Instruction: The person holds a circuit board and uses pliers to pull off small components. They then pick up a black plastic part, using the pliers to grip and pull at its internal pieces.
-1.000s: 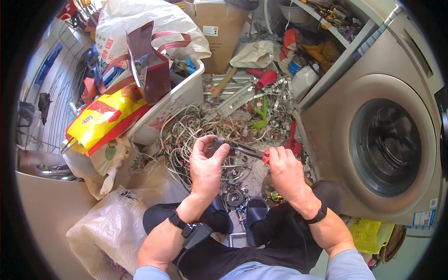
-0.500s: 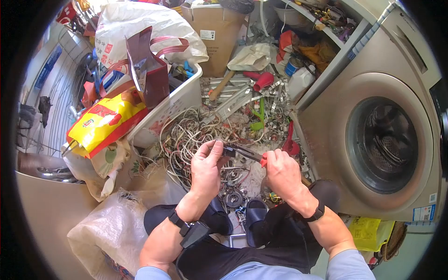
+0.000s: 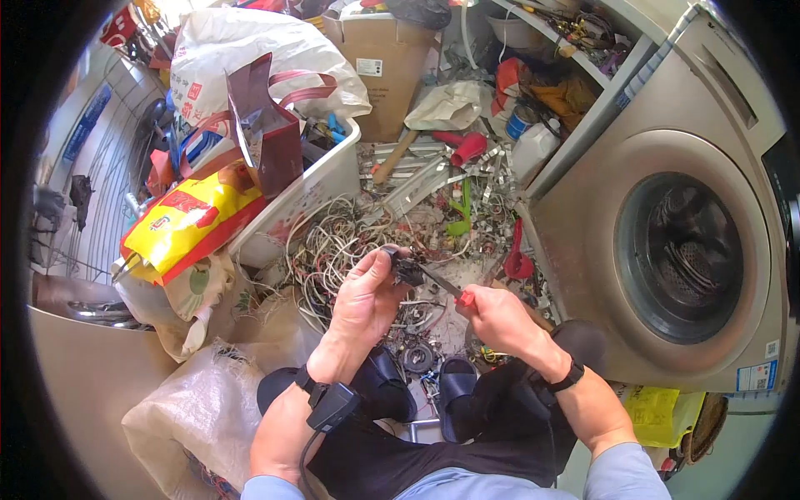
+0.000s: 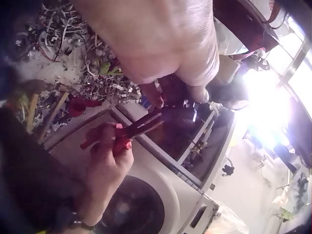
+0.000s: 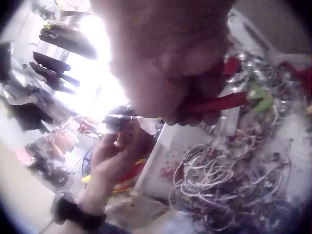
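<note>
My right hand [image 3: 506,321] grips long-nosed pliers [image 3: 443,284] by their red handles. In the left wrist view, the pliers' two dark, narrow jaws [image 4: 144,122] reach up toward my left hand [image 4: 161,48]. That hand, with its fingers and thumb curled, pinches a small black part [image 3: 407,271] whose exact kind I cannot tell. The tool's tip is right at this part in the head view. From the right wrist, the black part [image 5: 118,119] shows above the left fingertips, while my right hand hides much of the tool.
Tangled white wires [image 3: 333,250] and metal scraps cover the floor ahead. A white bin [image 3: 304,187] full of bags stands at left, and a washing machine [image 3: 604,217] at right. A pink hair dryer [image 3: 470,149] lies farther back. Black slippers [image 3: 458,396] are below the hands.
The black part has turned in my left fingers, showing more of its side. My right hand has shifted slightly left and rolled over, with the pliers now angled more steeply toward the part.
</note>
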A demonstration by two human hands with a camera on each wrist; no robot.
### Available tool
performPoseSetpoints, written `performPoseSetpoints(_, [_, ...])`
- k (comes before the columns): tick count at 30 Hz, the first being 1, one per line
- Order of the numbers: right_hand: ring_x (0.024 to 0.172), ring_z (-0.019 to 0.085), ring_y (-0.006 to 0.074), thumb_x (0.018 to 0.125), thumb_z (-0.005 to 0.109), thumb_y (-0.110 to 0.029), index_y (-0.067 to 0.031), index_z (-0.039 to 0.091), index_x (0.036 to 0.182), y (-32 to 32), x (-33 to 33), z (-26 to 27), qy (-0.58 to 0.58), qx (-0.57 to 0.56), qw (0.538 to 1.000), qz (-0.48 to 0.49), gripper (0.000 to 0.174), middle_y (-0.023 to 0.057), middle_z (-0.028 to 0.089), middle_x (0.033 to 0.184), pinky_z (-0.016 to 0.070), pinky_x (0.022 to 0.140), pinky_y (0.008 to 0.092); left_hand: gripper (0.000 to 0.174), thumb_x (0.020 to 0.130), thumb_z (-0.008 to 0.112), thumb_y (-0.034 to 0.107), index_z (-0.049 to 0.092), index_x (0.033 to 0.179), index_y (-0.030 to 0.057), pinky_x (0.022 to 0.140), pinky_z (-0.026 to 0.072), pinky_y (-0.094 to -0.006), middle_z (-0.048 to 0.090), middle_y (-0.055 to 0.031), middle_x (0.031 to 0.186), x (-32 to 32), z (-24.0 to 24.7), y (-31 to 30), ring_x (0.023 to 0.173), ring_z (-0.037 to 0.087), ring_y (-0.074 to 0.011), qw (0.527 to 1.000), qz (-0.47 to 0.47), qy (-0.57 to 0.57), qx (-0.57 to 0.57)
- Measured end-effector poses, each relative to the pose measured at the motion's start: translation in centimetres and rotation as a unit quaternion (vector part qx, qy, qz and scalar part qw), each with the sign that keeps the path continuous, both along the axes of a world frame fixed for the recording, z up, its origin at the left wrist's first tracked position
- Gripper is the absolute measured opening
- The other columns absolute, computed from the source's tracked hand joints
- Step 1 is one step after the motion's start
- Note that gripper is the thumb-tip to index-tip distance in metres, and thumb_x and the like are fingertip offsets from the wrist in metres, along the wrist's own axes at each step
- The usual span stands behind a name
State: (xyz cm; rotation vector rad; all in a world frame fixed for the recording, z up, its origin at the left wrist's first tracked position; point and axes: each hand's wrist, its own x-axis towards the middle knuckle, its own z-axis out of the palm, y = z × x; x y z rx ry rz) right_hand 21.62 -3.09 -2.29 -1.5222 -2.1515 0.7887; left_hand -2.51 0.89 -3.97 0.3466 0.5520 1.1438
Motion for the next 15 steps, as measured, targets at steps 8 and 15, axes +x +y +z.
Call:
performPoseSetpoints(8, [0.086,0.066,0.0408,0.089,0.060,-0.007,-0.0026,0.059,0.096,0.2,0.7,-0.5,-0.042,0.063,0.997,-0.030,0.008,0.0195,0.066,0.088,0.0525,0.074,0.0491,0.018,0.103,0.062,0.030,0.070,0.110,0.0144,0.095,0.0522,-0.0480,0.072,-0.0085,0.120,0.5,-0.1,0.0,0.107,0.068,-0.0221,0.999,0.019,-0.025,-0.018])
performPoseSetpoints(15, [0.087,0.065,0.0377,0.085,0.060,-0.004,-0.0025,0.058,0.097,0.3,1.4,-1.0,-0.076,0.124,0.988,-0.047,0.013,0.0176,0.064,0.091,0.0534,0.075,0.0474,0.032,0.108,0.049,0.037,0.065,0.115,0.0100,0.102,0.0487,-0.0555,0.069,-0.0156,0.123,0.8,-0.9,0.7,0.112,0.065,-0.0346,0.996,0.012,-0.060,-0.063])
